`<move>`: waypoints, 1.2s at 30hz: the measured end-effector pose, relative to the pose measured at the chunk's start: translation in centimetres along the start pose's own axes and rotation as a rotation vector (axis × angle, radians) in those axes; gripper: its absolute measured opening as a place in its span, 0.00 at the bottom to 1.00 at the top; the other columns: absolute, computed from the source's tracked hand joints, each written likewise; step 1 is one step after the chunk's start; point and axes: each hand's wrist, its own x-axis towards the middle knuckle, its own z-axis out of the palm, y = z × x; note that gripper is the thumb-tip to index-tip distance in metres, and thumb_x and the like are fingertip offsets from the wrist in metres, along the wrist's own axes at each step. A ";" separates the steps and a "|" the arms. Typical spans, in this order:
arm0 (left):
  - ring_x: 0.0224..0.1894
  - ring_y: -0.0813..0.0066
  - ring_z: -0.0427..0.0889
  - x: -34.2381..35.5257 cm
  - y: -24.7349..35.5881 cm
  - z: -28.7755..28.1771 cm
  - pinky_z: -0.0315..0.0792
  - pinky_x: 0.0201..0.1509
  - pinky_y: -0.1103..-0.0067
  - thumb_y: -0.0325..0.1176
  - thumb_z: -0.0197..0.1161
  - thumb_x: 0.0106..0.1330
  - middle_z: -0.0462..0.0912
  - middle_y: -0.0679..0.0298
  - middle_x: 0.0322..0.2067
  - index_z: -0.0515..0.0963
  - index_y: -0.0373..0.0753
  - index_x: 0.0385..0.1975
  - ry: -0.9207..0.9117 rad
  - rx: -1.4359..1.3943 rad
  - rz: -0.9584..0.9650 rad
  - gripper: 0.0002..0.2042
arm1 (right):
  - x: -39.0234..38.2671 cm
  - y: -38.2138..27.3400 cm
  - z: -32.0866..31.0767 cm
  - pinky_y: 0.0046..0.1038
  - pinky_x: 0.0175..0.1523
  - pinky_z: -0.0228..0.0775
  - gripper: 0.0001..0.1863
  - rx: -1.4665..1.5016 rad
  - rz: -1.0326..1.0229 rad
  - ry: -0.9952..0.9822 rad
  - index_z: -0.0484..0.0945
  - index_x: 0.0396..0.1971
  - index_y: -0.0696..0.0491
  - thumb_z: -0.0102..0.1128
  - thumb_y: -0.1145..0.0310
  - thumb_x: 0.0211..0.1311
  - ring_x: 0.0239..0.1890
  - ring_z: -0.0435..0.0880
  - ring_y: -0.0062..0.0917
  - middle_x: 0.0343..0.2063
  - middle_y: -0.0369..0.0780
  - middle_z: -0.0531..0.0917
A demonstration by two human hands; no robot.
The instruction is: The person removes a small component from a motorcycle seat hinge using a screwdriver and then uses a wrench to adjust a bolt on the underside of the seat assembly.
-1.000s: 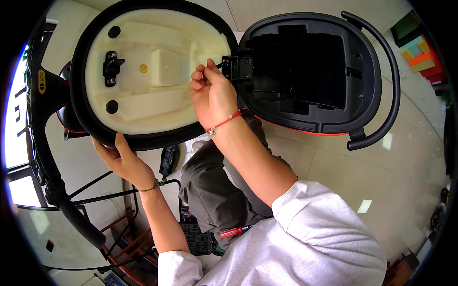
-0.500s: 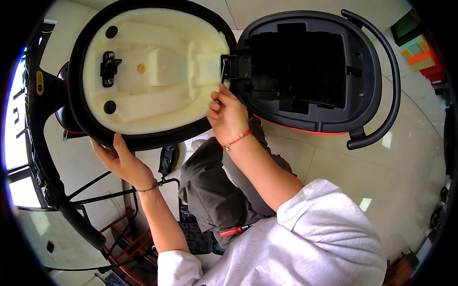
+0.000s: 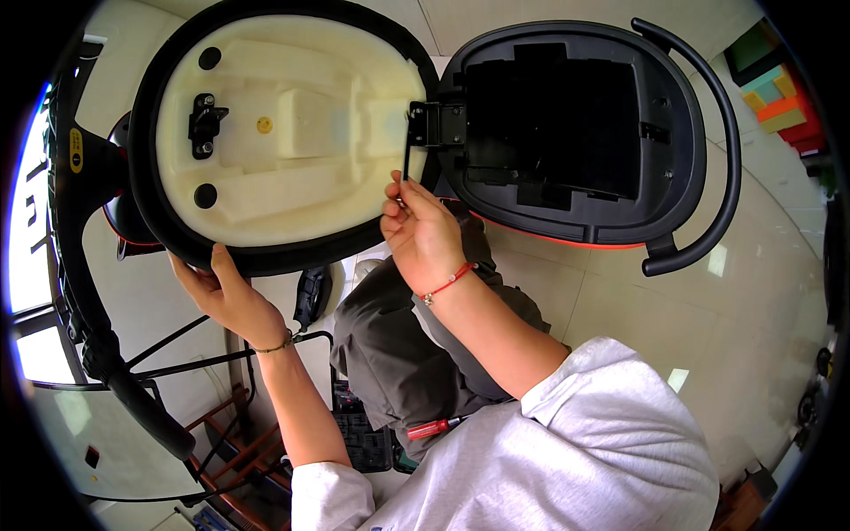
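A scooter seat (image 3: 301, 199) is tipped up, its cream plastic underside and black padded rim facing me. My left hand (image 3: 228, 296) grips the seat's lower left rim, thumb in front, fingers mostly behind it. Between the fingertips of my right hand (image 3: 423, 226) is a slim dark rod that looks like a hex key (image 3: 406, 157). It stands nearly upright, its upper end at the left side of a black metal hinge (image 3: 434, 124); whether it sits in a bolt I cannot tell. The hinge joins the seat to a black storage compartment (image 3: 558, 124) on the right.
A black grab rail (image 3: 733, 150) curves round the compartment's right side. Handlebars (image 3: 84, 195) rise at the left. A red-handled screwdriver (image 3: 429, 429) lies at my lap, above an open black tool case (image 3: 365, 441). Coloured boxes (image 3: 784, 111) stand at the far right.
My right hand has moved slightly down, and the hex key has swung from a slant to nearly upright, showing more of its length. My left hand keeps its hold on the rim.
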 end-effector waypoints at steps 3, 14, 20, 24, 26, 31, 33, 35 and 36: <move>0.45 0.78 0.73 0.1 -0.2 -0.2 0.71 0.49 0.82 0.31 0.55 0.71 0.74 0.62 0.46 0.62 0.32 0.66 -0.017 0.016 0.012 0.25 | -0.2 0.7 1.8 0.20 0.35 0.66 0.09 0.025 -0.006 -0.030 0.73 0.46 0.59 0.50 0.73 0.72 0.32 0.74 0.20 0.35 0.38 0.77; 0.47 0.77 0.75 0.3 -0.4 -0.3 0.72 0.51 0.80 0.30 0.55 0.71 0.74 0.60 0.48 0.61 0.32 0.67 -0.025 0.029 0.042 0.25 | 2.1 0.7 2.6 0.20 0.33 0.63 0.06 0.067 0.031 -0.096 0.71 0.42 0.57 0.49 0.72 0.72 0.30 0.70 0.19 0.34 0.37 0.75; 0.46 0.77 0.75 0.2 -0.2 -0.2 0.72 0.51 0.79 0.30 0.54 0.71 0.75 0.60 0.47 0.61 0.32 0.66 -0.020 0.018 0.037 0.25 | 2.8 0.3 2.5 0.20 0.33 0.62 0.05 0.058 0.040 -0.091 0.71 0.42 0.57 0.49 0.72 0.72 0.29 0.69 0.18 0.33 0.36 0.75; 0.46 0.77 0.75 0.2 -0.4 -0.3 0.72 0.51 0.80 0.30 0.54 0.70 0.75 0.60 0.47 0.62 0.32 0.66 -0.020 0.017 0.033 0.24 | 3.0 0.5 3.2 0.20 0.33 0.62 0.05 0.046 0.047 -0.052 0.71 0.42 0.57 0.48 0.71 0.72 0.29 0.70 0.18 0.33 0.36 0.75; 0.46 0.77 0.75 0.2 -0.4 -0.3 0.72 0.50 0.81 0.30 0.55 0.70 0.75 0.61 0.47 0.62 0.32 0.65 -0.019 0.010 0.036 0.24 | 3.2 0.5 3.8 0.20 0.33 0.62 0.05 0.057 0.051 -0.027 0.71 0.41 0.57 0.48 0.71 0.72 0.29 0.70 0.18 0.33 0.36 0.75; 0.45 0.79 0.75 0.3 -0.6 -0.2 0.72 0.47 0.82 0.29 0.55 0.70 0.75 0.63 0.47 0.63 0.34 0.65 -0.007 0.003 0.031 0.24 | 3.5 0.3 5.5 0.20 0.33 0.62 0.05 0.093 0.059 0.002 0.70 0.39 0.56 0.48 0.71 0.73 0.29 0.70 0.19 0.32 0.36 0.75; 0.45 0.80 0.74 0.3 -0.8 -0.5 0.71 0.47 0.82 0.30 0.55 0.70 0.75 0.63 0.47 0.63 0.34 0.65 -0.007 0.023 0.039 0.24 | 3.5 0.4 5.8 0.20 0.33 0.62 0.05 0.107 0.061 0.009 0.70 0.39 0.56 0.47 0.71 0.73 0.29 0.70 0.19 0.32 0.36 0.75; 0.45 0.80 0.74 0.4 -0.7 -0.5 0.71 0.47 0.83 0.30 0.55 0.70 0.75 0.63 0.48 0.63 0.34 0.65 -0.009 0.031 0.039 0.24 | 3.5 0.4 6.0 0.20 0.33 0.62 0.05 0.125 0.060 0.015 0.70 0.38 0.56 0.47 0.72 0.73 0.29 0.70 0.19 0.31 0.36 0.75; 0.45 0.80 0.74 0.3 -0.6 -0.5 0.71 0.47 0.83 0.30 0.55 0.70 0.75 0.63 0.48 0.63 0.34 0.65 -0.009 0.031 0.034 0.24 | 3.5 0.4 6.0 0.20 0.33 0.62 0.05 0.148 0.056 0.014 0.71 0.37 0.56 0.46 0.72 0.72 0.29 0.70 0.19 0.31 0.36 0.74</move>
